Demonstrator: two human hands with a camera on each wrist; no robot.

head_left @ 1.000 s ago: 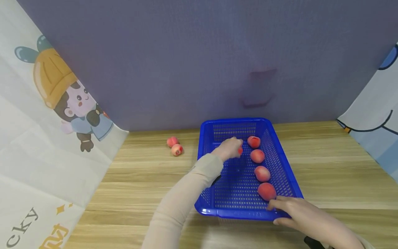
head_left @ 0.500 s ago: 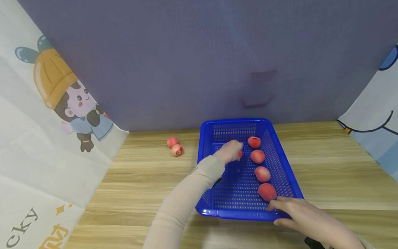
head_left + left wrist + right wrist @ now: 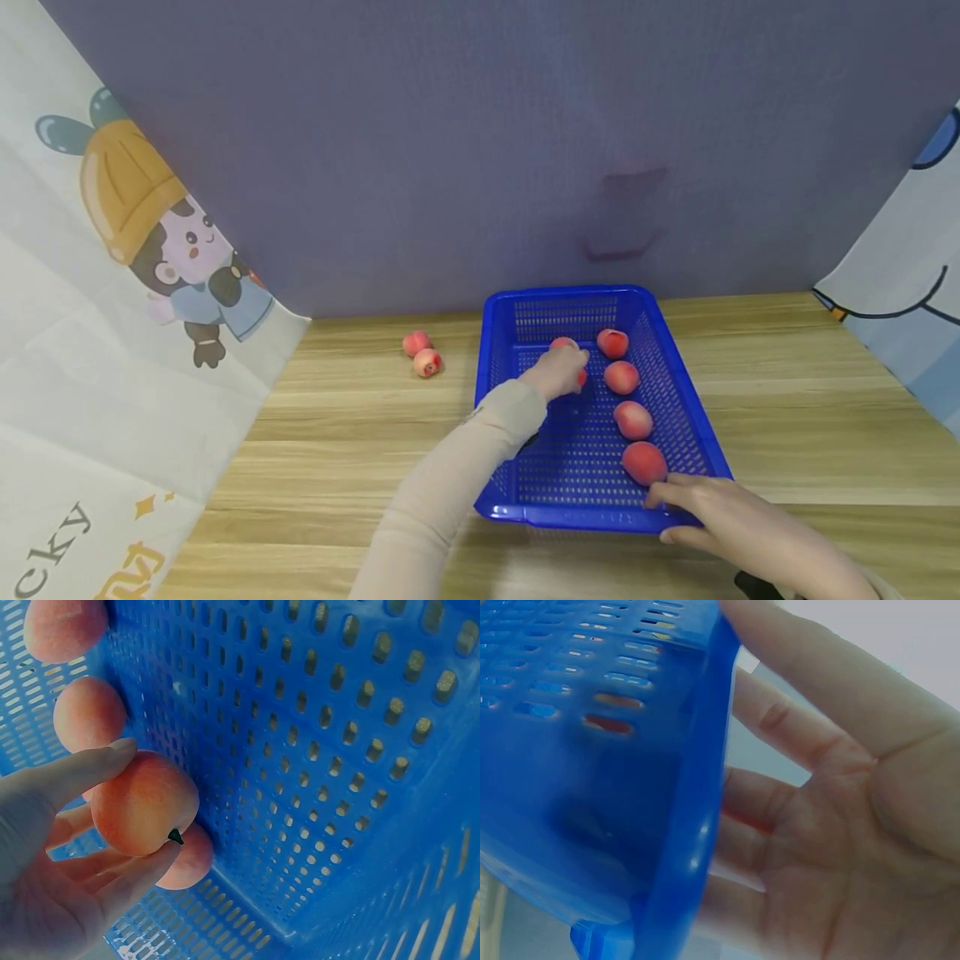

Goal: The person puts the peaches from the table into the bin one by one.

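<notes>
Inside a blue perforated plastic basket (image 3: 570, 515), my left hand (image 3: 555, 372) pinches a reddish peach (image 3: 146, 802) between thumb and fingers; a small green stem shows at its lower side. Just beyond that hand lies another peach (image 3: 564, 342). Along the basket's right side runs a row of several peaches, from the far one (image 3: 612, 342) to the near one (image 3: 643, 462). My right hand (image 3: 720, 508) grips the basket's near right corner, fingers over the rim and thumb outside. In the right wrist view the blue rim (image 3: 697, 825) passes between thumb and fingers.
Two more peaches (image 3: 422, 353) touch each other on the wooden table (image 3: 337, 467), left of the basket. A grey-purple panel (image 3: 450, 167) stands right behind the basket. White printed sheets (image 3: 75, 333) border the table on both sides.
My left hand has moved slightly toward me with its peach, uncovering the peach beyond it in the basket. The right hand stays on the rim.
</notes>
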